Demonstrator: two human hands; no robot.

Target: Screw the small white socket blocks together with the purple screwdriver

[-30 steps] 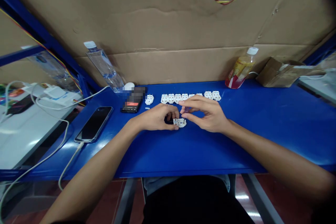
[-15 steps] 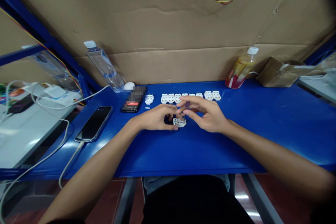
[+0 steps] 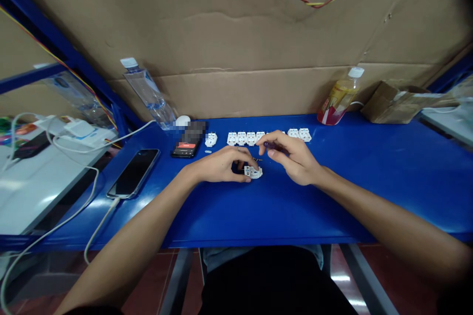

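On the blue table, a white plastic socket housing (image 3: 254, 172) lies with its hollow side facing up. My left hand (image 3: 225, 165) grips it from the left, thumb at the near edge and fingertips at the far side. My right hand (image 3: 295, 160) is raised to the right of the housing, closed around the dark purple handle of a small screwdriver (image 3: 272, 146). The handle lies nearly level; its tip cannot be made out. Small brass-coloured pieces (image 3: 257, 159) show just beyond the housing. Behind my hands stands a row of similar white housings (image 3: 241, 138), partly hidden by my right hand.
Left of the row are a single white housing (image 3: 211, 140), a small clear piece (image 3: 208, 151), a dark phone (image 3: 186, 142) and another phone (image 3: 135, 173) on a cable. A water bottle (image 3: 150, 96), a drink bottle (image 3: 339, 98) and a cardboard box (image 3: 391, 102) stand along the back.
My right hand has lifted away to the right from the housing, and the screwdriver has tipped from upright to nearly level. My left hand keeps its hold.
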